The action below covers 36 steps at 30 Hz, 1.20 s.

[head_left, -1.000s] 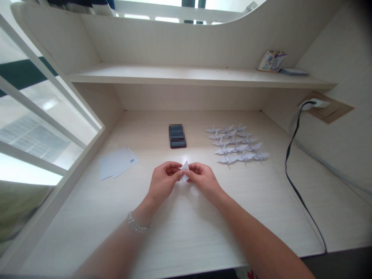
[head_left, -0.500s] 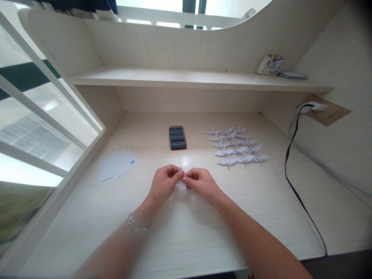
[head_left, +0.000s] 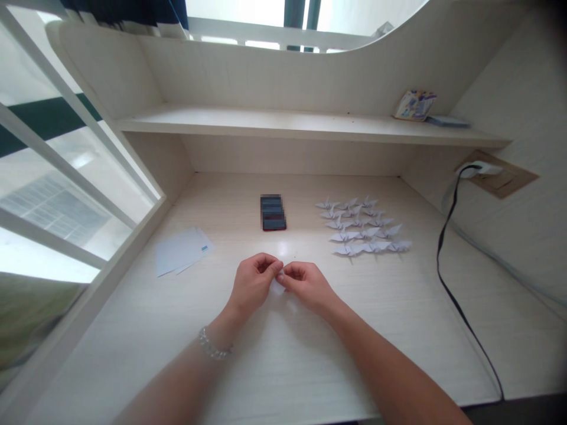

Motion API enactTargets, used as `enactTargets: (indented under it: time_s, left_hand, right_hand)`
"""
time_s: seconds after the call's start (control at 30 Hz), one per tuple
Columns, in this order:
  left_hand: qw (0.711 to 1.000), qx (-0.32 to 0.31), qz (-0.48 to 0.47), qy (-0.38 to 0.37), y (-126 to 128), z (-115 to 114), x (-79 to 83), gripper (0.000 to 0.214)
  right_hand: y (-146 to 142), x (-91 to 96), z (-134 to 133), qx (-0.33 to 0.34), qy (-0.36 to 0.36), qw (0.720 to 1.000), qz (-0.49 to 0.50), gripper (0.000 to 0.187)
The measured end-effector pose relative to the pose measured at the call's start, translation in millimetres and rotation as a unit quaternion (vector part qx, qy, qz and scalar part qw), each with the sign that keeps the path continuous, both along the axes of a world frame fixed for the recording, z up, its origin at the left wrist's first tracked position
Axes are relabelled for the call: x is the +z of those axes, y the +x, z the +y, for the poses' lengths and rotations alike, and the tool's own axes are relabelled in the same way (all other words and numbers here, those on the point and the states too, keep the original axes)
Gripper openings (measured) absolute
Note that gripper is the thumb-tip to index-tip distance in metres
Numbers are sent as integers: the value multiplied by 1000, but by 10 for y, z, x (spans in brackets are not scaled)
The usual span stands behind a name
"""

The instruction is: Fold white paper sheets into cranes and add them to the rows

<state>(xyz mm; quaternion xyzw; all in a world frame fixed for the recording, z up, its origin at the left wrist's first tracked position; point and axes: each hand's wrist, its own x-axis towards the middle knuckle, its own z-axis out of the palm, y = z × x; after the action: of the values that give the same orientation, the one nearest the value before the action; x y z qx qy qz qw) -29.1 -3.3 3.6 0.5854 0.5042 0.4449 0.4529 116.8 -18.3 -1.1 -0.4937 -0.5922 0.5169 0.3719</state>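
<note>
A small piece of folded white paper [head_left: 277,287] is pinched between my two hands above the middle of the desk. My left hand [head_left: 256,278] grips it from the left, thumb and fingers pressed together. From the other side, my right hand [head_left: 306,284] pinches it with thumb and forefinger, the fingertips of both hands nearly meeting. Most of the paper is hidden behind the fingers. To the right of my hands, several folded white paper cranes [head_left: 361,232] stand in rows. Flat sheets of white paper [head_left: 179,252] lie to the left.
A dark phone [head_left: 273,213] with a blurred screen lies beyond my hands. A black cable [head_left: 452,295] runs from the wall socket [head_left: 505,176] down over the desk's right side. On the shelf [head_left: 266,124] above sit a small colourful box [head_left: 415,106] and a flat item.
The fingertips have drawn closer together over the paper, so its upper tip no longer shows. The whole view has shifted slightly; the cranes, phone and sheets lie as before.
</note>
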Motion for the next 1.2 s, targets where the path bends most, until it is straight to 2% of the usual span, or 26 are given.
enactTargets:
  time_s: [0.13, 0.3, 0.37, 0.47, 0.57, 0.8, 1.0, 1.2]
  left_hand:
    - [1000, 6, 1, 18, 20, -26, 33, 19]
    - [999, 28, -23, 12, 26, -36, 64, 20]
    - [999, 7, -53, -4, 19, -31, 68, 20]
    - [993, -58, -89, -45, -1, -14, 51, 19]
    - [993, -65, -80, -54, -21, 10, 14, 17]
    - [994, -51, -88, -44, -23, 24, 0, 21]
    - [998, -31, -43, -39, -45, 30, -19, 22]
    - [990, -44, -113, -72, -28, 14, 4, 24]
  right_hand:
    - [0, 23, -14, -12, 37, 999, -30, 25]
    - [2, 55, -43, 16, 28, 997, -74, 31]
    - [5, 51, -48, 9, 42, 995, -85, 33]
    - [13, 31, -48, -6, 58, 994, -93, 34]
    - [27, 25, -40, -3, 55, 993, -108, 34]
    - [54, 90, -29, 16, 38, 996, -85, 33]
    - [61, 111, -32, 35, 30, 997, -67, 28]
    - [70, 87, -3, 45, -1, 999, -24, 25]
